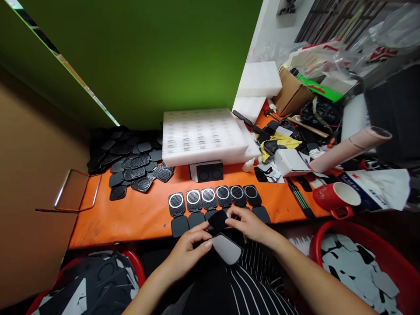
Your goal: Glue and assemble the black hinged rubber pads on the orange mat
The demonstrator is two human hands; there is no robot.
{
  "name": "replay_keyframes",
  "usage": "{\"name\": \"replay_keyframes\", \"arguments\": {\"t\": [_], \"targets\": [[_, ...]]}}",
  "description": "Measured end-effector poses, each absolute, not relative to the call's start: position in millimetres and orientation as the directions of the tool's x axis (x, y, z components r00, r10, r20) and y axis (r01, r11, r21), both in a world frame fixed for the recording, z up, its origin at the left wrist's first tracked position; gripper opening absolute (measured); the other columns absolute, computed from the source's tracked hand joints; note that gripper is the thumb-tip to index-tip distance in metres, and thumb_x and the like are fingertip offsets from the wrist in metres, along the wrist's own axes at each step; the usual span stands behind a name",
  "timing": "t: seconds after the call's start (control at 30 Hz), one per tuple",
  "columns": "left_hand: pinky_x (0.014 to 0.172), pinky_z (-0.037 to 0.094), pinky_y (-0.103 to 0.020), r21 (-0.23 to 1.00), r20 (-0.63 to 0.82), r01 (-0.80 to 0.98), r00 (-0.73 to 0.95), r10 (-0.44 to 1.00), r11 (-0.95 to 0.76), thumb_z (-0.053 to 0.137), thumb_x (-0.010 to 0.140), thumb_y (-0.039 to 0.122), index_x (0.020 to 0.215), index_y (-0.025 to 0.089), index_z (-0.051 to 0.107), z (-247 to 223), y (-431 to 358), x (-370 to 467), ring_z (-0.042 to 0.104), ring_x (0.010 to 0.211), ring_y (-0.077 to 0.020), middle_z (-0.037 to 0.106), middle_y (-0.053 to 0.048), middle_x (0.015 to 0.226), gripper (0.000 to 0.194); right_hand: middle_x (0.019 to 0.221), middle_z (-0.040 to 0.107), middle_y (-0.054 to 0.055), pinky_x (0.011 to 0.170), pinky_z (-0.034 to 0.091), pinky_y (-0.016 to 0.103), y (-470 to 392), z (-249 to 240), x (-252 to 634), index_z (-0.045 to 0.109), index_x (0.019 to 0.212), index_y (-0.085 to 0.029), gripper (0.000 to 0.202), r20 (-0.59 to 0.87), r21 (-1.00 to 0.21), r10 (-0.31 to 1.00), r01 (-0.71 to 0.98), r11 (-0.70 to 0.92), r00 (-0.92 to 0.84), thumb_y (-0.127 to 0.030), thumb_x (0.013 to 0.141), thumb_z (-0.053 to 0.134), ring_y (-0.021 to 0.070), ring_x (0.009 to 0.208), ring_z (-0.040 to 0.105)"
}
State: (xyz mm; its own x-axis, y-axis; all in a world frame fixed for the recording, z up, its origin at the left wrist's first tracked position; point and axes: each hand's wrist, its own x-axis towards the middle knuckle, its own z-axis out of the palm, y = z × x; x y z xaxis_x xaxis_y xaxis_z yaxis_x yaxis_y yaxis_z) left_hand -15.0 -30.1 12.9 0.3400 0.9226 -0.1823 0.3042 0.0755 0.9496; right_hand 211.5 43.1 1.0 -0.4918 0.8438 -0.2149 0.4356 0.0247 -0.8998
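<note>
My left hand pinches the near left edge of a thin black pad. A pale grey rounded sheet, like a backing paper, hangs folded down toward my lap from the same place. At the pad's right edge my right hand grips with thumb and forefinger. Just beyond the hands lies a row of several black hinged pieces, opened flat. Each has a ribbed upper half bearing a light ring and a smooth lower half; my hands and the pad partly cover some lower halves.
A pile of similar black pieces lies at left on the orange table. White foam blocks stand at the back. On the right are a red mug and a pink tumbler. Red tubs of scraps flank my lap.
</note>
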Motion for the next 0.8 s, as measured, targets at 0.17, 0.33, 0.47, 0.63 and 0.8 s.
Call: {"name": "replay_keyframes", "arguments": {"t": [0.17, 0.33, 0.47, 0.63, 0.8], "targets": [[0.096, 0.043, -0.041, 0.838, -0.145, 0.539, 0.373, 0.917, -0.087, 0.046, 0.088, 0.027, 0.088, 0.023, 0.066, 5.3, -25.2, -1.4, 0.053, 0.117, -0.0248, 0.058, -0.008, 0.127, 0.021, 0.065, 0.048, -0.004, 0.058, 0.037, 0.024, 75.8, -19.3, 203.9, 0.049, 0.072, -0.021, 0.017, -0.161, -0.898, 0.941, 0.440, -0.015, -0.297, -0.036, 0.078, 0.053, 0.0130, 0.060, 0.046], [0.098, 0.042, -0.042, 0.726, -0.045, 0.601, 0.526, 0.849, -0.334, 0.045, 0.088, 0.019, 0.095, 0.023, 0.063, -9.1, -11.5, 14.2, 0.056, 0.112, -0.0226, 0.062, -0.005, 0.120, 0.020, 0.063, 0.048, -0.004, 0.059, 0.037, 0.025, 89.0, -48.2, 178.6, 0.047, 0.070, -0.021, 0.018, -0.171, -0.907, 0.921, 0.422, -0.009, -0.350, -0.037, 0.076, 0.052, 0.0131, 0.059, 0.045], [0.100, 0.041, -0.043, 0.672, 0.011, 0.624, 0.531, 0.847, -0.399, 0.048, 0.086, 0.017, 0.095, 0.021, 0.063, -23.4, -5.2, 17.4, 0.051, 0.119, -0.0244, 0.061, -0.006, 0.121, 0.018, 0.067, 0.051, -0.003, 0.064, 0.038, 0.027, 88.0, -56.7, 171.0, 0.049, 0.073, -0.020, 0.016, -0.162, -0.895, 0.921, 0.446, 0.015, -0.355, -0.036, 0.077, 0.051, 0.0148, 0.064, 0.049], [0.101, 0.041, -0.041, 0.677, 0.002, 0.628, 0.520, 0.854, -0.384, 0.047, 0.086, 0.016, 0.095, 0.020, 0.063, -30.2, -5.3, 16.1, 0.050, 0.120, -0.0234, 0.061, -0.006, 0.121, 0.018, 0.067, 0.052, -0.003, 0.063, 0.038, 0.027, 88.6, -54.7, 171.1, 0.049, 0.073, -0.020, 0.016, -0.177, -0.866, 0.917, 0.499, 0.026, -0.356, -0.036, 0.077, 0.050, 0.0148, 0.063, 0.048], [0.105, 0.037, -0.040, 0.688, -0.013, 0.621, 0.527, 0.850, -0.375, 0.045, 0.089, 0.019, 0.097, 0.019, 0.062, -33.0, -6.0, 14.4, 0.047, 0.123, -0.0207, 0.060, -0.004, 0.123, 0.019, 0.066, 0.053, -0.002, 0.063, 0.037, 0.027, 87.8, -51.4, 168.8, 0.049, 0.074, -0.020, 0.017, -0.203, -0.843, 0.919, 0.537, 0.012, -0.339, -0.037, 0.077, 0.050, 0.0150, 0.063, 0.049]]}}
